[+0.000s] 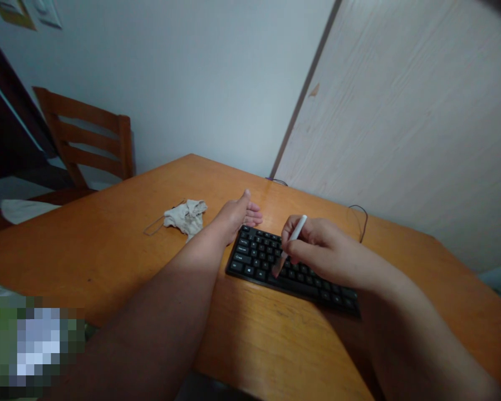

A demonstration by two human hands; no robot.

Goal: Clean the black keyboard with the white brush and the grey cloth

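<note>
A black keyboard point(256, 256) lies on the wooden table, its right part covered by my right hand and forearm. My right hand point(313, 239) is closed around the white handle of a small brush point(296, 229). The brush is tilted, and its reddish-brown tip meets the keys near the space bar. At the keyboard's upper left corner rests my left hand point(242, 214), fingers stretched out, thumb up, holding nothing. A crumpled pale cloth point(187, 216) lies left of that hand, with a thin loop beside it.
The wooden table point(150, 273) reaches back to a wall and a pale panel point(401, 111). A dark cable point(365, 220) curves behind the keyboard. A wooden chair point(89, 136) stands at the far left. Something blurred into blocks point(29, 345) sits at the lower left.
</note>
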